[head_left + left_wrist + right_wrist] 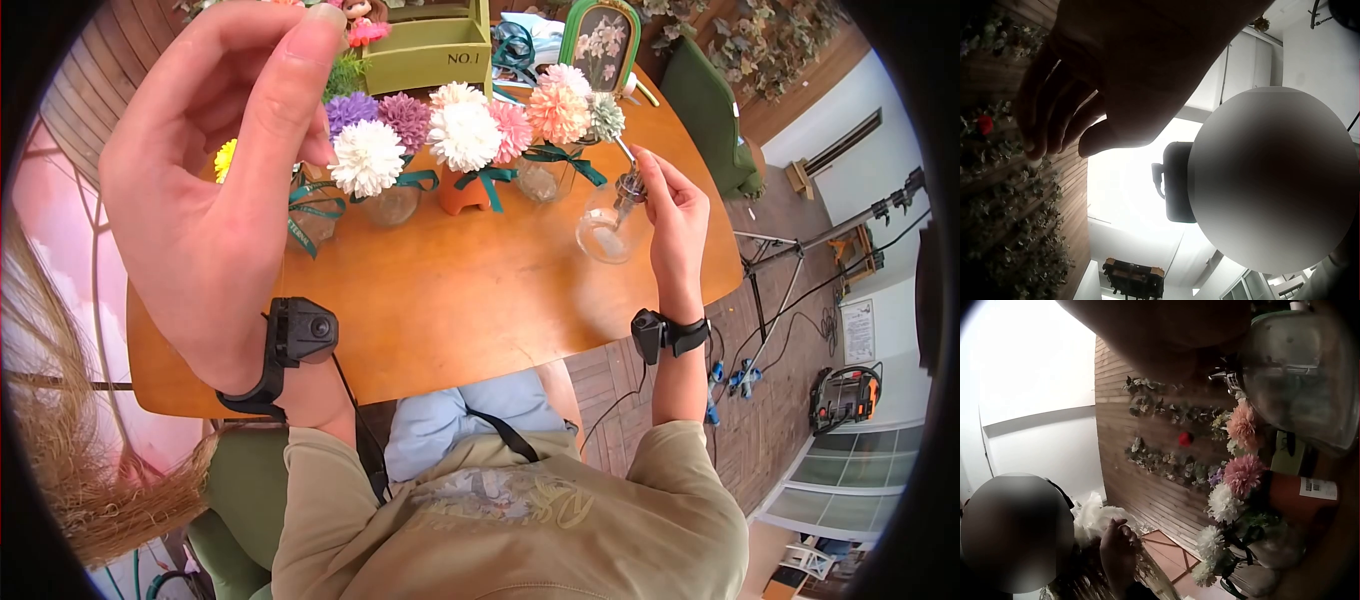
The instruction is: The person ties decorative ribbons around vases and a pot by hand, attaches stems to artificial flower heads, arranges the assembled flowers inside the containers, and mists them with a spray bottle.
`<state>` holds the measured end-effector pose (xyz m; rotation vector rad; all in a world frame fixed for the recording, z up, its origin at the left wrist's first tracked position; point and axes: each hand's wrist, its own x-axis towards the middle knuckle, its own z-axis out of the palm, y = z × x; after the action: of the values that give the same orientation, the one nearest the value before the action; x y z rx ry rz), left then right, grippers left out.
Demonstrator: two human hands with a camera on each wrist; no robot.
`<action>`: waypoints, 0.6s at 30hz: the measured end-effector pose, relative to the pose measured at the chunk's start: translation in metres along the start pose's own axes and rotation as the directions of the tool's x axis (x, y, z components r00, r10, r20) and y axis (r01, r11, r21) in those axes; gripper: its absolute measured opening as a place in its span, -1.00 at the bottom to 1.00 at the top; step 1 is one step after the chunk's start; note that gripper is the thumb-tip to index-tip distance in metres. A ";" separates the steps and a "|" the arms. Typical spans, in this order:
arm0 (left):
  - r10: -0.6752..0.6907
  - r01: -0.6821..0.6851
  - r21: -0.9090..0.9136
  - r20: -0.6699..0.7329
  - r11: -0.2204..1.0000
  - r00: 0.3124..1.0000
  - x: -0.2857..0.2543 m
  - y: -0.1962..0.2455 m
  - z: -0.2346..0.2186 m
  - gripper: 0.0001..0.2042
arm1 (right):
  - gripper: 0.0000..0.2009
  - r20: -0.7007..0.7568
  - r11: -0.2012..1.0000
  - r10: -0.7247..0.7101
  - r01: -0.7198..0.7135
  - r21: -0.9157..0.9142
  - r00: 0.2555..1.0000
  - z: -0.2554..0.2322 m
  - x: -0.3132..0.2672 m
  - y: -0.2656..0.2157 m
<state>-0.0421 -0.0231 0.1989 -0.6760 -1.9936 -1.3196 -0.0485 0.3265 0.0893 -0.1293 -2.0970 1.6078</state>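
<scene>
Pinching the glass bottle (604,238) just to its left, the right hand (676,205) is nearer; the left hand (215,195) is loosely bent.

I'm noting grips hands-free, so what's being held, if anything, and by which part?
The right hand holds a clear spray bottle by the silvery metal head at its top; the left hand holds nothing visible.

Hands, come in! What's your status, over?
Left hand raised, holding nothing visible. Right hand grips glass spray bottle. Pompom flowers just beyond, possibly in the way.
</scene>
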 end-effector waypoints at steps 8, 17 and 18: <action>-0.002 0.002 -0.026 0.002 1.000 1.000 0.000 -0.002 -0.001 -0.80 | -0.64 0.119 0.997 -0.071 0.069 0.026 0.990 0.029 -0.015 -0.007; -0.029 0.029 -0.021 -0.003 0.999 1.000 0.001 -0.003 -0.007 -0.80 | -0.65 0.152 0.995 -0.060 0.048 0.083 0.987 0.068 -0.025 -0.035; -0.027 0.027 -0.012 -0.009 1.000 1.000 0.001 -0.003 -0.009 -0.79 | -0.65 0.144 0.995 -0.065 0.053 0.084 0.987 0.072 -0.028 -0.036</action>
<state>-0.0430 -0.0328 0.2004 -0.6487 -1.9956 -1.3490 -0.0471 0.2420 0.1004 0.0798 -2.1190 1.7090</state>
